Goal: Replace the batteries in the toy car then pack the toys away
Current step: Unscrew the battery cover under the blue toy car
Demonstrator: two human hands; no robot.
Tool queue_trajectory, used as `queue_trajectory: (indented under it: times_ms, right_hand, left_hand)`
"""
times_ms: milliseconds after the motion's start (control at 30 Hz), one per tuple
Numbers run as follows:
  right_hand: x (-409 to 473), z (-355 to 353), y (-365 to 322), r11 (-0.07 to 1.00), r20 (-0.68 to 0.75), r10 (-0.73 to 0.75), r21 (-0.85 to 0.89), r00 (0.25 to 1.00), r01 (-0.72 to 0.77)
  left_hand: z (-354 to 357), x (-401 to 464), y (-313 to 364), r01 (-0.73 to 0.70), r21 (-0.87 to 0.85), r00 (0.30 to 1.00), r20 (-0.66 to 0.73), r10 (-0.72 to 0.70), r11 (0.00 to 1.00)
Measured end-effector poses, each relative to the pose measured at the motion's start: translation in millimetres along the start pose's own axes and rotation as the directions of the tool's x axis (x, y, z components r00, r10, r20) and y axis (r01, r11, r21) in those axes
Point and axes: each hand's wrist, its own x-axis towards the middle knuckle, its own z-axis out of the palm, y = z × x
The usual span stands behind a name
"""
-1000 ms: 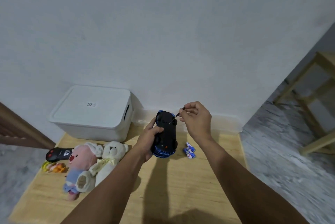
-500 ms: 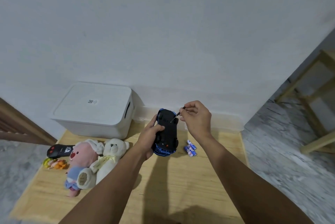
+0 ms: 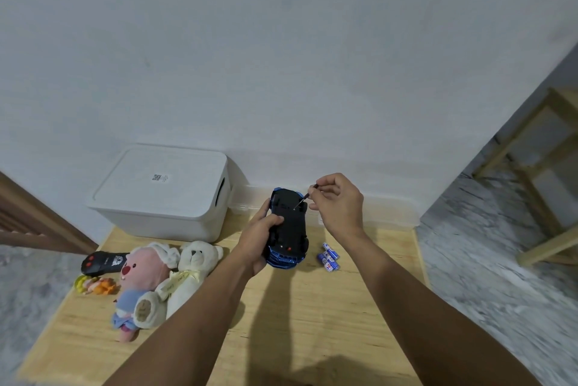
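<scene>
Biggest risk I can see: that tiny screwdriver (image 3: 305, 197) slipping off the screw and chewing the head, or the screw dropping onto the table (image 3: 312, 323) and rolling off, since the toy car (image 3: 289, 227) is held up in the air, not braced. Left hand (image 3: 258, 238) is wrapped around the car, belly up; right hand (image 3: 339, 202) pinches the driver, tip on the underside near the far end. The car's long axis runs away from the person toward the wall, spare batteries (image 3: 328, 257) lying just beside it.
</scene>
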Motion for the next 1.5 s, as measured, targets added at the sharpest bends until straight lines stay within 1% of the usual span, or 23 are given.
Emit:
queue_trajectory:
  times_ms: [367, 600, 733, 967, 1233, 1367, 1500]
  right_hand:
    - [-0.3, -1.8, -0.4, 1.0, 0.019, -0.011, -0.024, 1.0, 0.011]
    - [3.2, -0.7, 0.3, 0.988, 0.01, -0.063, -0.143, 0.998, 0.064]
    - [7.3, 0.9, -2.2, 0.988, 0.002, -0.068, -0.142, 0.998, 0.068]
    - [8.1, 4.4, -4.5, 0.985, 0.061, -0.081, -0.148, 0.995, 0.089]
    - [6.6, 9.4, -6.6, 0.993, 0.01, -0.073, -0.093, 0.997, 0.074]
    - [11.1, 10.8, -7.3, 0.989, 0.015, -0.082, -0.126, 0.996, 0.084]
    - [13.0, 10.7, -5.5, 0.99, 0.022, -0.073, -0.119, 0.997, 0.075]
  left_hand:
    - [0.8, -2.1, 1.5, -0.012, -0.01, 1.0, 0.008, 0.012, 1.0]
    - [1.1, -3.4, 0.5, -0.015, -0.005, 1.0, -0.004, 0.015, 1.0]
    - [1.2, -3.3, 0.5, -0.011, -0.007, 1.0, -0.01, 0.011, 1.0]
    - [1.6, -3.3, 1.6, -0.002, -0.021, 1.0, -0.031, 0.001, 1.0]
    - [5.0, -4.7, 3.6, 0.003, -0.018, 1.0, -0.022, -0.003, 1.0]
    - [5.4, -5.5, 4.3, 0.006, -0.017, 1.0, -0.022, -0.006, 1.0]
    - [4.3, -5.0, 4.8, 0.014, -0.013, 1.0, -0.023, -0.014, 1.0]
